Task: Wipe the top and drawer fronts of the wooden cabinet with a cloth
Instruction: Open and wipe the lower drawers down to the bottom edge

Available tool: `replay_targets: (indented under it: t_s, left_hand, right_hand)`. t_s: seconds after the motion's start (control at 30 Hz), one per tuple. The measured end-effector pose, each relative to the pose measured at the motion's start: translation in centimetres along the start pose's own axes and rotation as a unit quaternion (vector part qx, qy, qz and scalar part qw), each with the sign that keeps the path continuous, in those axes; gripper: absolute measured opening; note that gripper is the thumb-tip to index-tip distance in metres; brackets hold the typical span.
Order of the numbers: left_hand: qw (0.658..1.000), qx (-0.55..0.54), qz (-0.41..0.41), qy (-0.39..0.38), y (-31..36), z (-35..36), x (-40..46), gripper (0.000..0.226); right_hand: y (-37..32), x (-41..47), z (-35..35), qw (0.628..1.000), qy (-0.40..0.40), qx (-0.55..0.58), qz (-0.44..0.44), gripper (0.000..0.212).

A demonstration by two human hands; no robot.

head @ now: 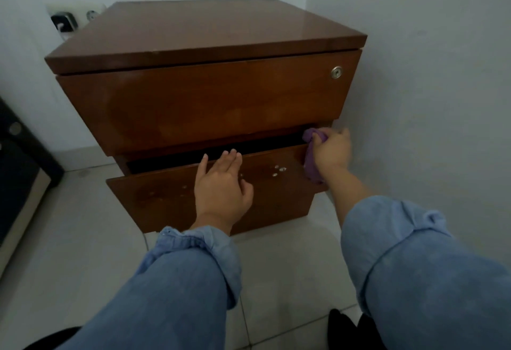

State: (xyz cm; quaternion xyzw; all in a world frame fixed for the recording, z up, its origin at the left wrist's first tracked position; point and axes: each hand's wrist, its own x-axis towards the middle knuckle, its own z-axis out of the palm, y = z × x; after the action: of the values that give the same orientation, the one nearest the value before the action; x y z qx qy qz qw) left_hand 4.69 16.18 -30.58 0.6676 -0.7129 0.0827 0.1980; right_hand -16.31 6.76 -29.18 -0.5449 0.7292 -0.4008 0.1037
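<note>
A: Where are the hands?

B: Both arms reach forward in rolled-up blue sleeves (pixel 193 275). The left hand (pixel 221 186) lies flat on the lower drawer front (pixel 166 197), fingers straight and slightly spread, tips at the drawer's top edge, holding nothing. The right hand (pixel 330 150) is at the drawer's right end, fingers curled round a bunched purple cloth (pixel 311 161), pressing it at the top right corner of that drawer, close to the wall (pixel 428 86).

A: And the wooden cabinet (pixel 207 37)?

B: It stands on a tiled floor (pixel 83 225) in a corner. Its lower drawer is pulled partly out, with pale specks on its front; the upper drawer is closed and carries a round metal lock (pixel 336 72) at its right.

A: Anything hard to make out?

B: The inside of the open drawer is just a dark gap. Part of the cloth hangs behind the right hand. A wall socket (pixel 65 21) with something dark plugged in shows behind the cabinet's left, blurred. A dark piece of furniture (pixel 19 161) is cut off at the left edge. I can read no writing anywhere
</note>
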Motion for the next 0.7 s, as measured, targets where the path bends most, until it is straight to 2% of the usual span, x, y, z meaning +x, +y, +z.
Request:
replay_targets:
  t_s: [0.2,0.4,0.47,0.63,0.7]
  left_hand:
    - [1.000,-0.015,-0.007,-0.010,0.3,-0.3,-0.1,0.066]
    - [0.998,0.031,-0.004,-0.060,-1.6,-2.2,-0.1,0.063]
    - [0.996,0.055,-0.028,-0.061,-3.3,-2.8,-1.3,0.065]
    - [0.988,0.088,-0.111,-0.062,-8.0,-3.4,-4.1,0.071]
    - [0.987,0.095,-0.109,-0.076,-9.1,-3.4,-4.6,0.077]
  right_hand:
    - [-4.1,-5.9,2.8,0.990,-0.077,0.044,-0.108,0.029]
    - [-4.8,-6.1,2.1,0.983,-0.146,-0.007,-0.109,0.033]
    - [-5.1,-5.9,1.8,0.988,-0.137,0.022,-0.069,0.034]
    - [-7.3,-5.9,2.8,0.987,-0.045,0.122,0.090,0.026]
    - [-8.1,-6.0,3.3,0.984,-0.018,0.122,0.125,0.025]
